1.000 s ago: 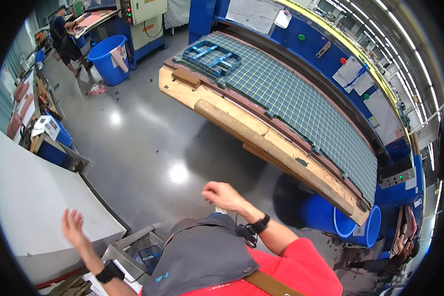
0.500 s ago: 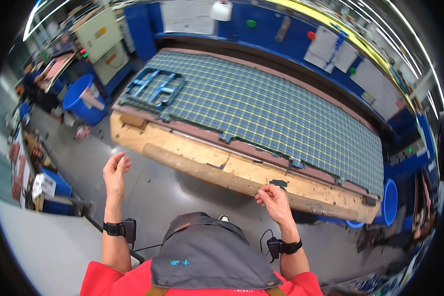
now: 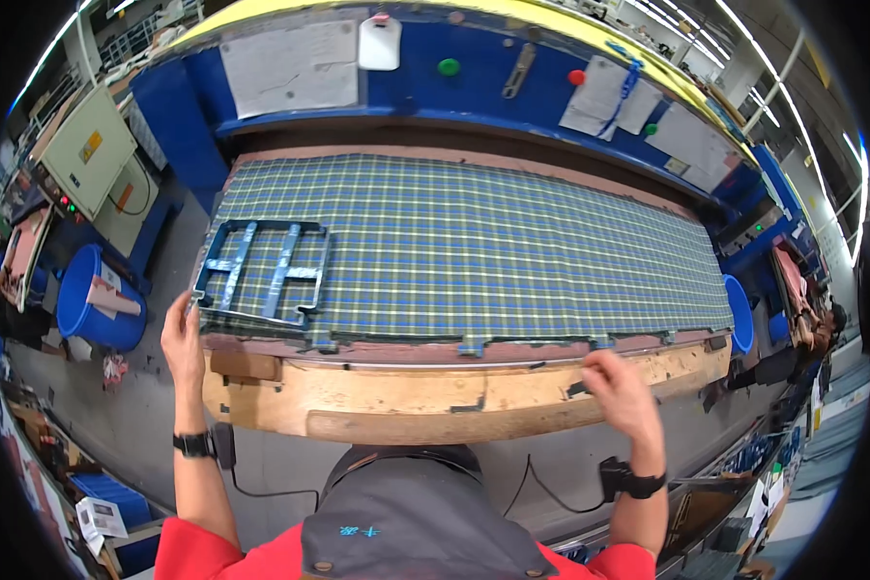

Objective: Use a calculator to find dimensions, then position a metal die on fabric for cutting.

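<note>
Green, blue and yellow plaid fabric (image 3: 493, 251) lies spread over a long flat bed. On its left end rests a blue metal frame with crossbars (image 3: 281, 275), which looks like a cutting die. My left hand (image 3: 182, 338) is raised at the frame's near left corner, fingers up and a little apart from the thumb; whether it touches the frame or fabric edge is unclear. Over the wooden ledge (image 3: 377, 389), by the fabric's near right edge, hovers my right hand (image 3: 623, 391). Its fingers are curled and blurred, and nothing shows in them.
A small wooden block (image 3: 245, 365) sits on the ledge's left end, with dark scraps (image 3: 469, 406) along it. Behind the bed rises a blue machine beam (image 3: 483, 82). Blue bins (image 3: 92, 309) stand left and right. A co-worker (image 3: 822, 329) is at the far right.
My view has turned and come nearer the bed. My left hand has reached the metal frame's corner. My right hand has moved forward and right over the ledge.
</note>
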Demonstrator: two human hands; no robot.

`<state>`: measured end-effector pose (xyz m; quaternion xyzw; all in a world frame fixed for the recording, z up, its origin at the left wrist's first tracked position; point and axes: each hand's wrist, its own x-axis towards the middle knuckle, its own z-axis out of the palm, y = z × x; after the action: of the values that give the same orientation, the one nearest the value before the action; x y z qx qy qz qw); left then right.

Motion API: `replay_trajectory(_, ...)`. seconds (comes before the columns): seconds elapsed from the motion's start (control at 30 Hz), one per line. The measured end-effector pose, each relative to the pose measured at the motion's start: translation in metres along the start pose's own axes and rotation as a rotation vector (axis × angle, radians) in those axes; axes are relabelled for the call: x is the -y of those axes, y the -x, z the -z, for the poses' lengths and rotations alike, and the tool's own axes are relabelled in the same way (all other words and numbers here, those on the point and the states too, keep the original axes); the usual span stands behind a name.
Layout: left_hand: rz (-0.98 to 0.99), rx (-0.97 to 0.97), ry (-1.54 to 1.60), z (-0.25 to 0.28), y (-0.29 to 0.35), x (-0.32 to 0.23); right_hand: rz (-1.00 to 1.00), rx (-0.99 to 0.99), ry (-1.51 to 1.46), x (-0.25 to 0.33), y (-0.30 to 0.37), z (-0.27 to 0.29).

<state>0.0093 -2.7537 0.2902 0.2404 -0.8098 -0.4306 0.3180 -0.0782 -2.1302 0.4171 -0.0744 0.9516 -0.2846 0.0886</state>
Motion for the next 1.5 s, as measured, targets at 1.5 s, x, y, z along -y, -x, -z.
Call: replay_trajectory(1.5, -0.327, 0.240, -0.766, 0.030, -0.019, 0.096, 0.907, 0.054, 0.262, 0.171, -0.448, -0.247)
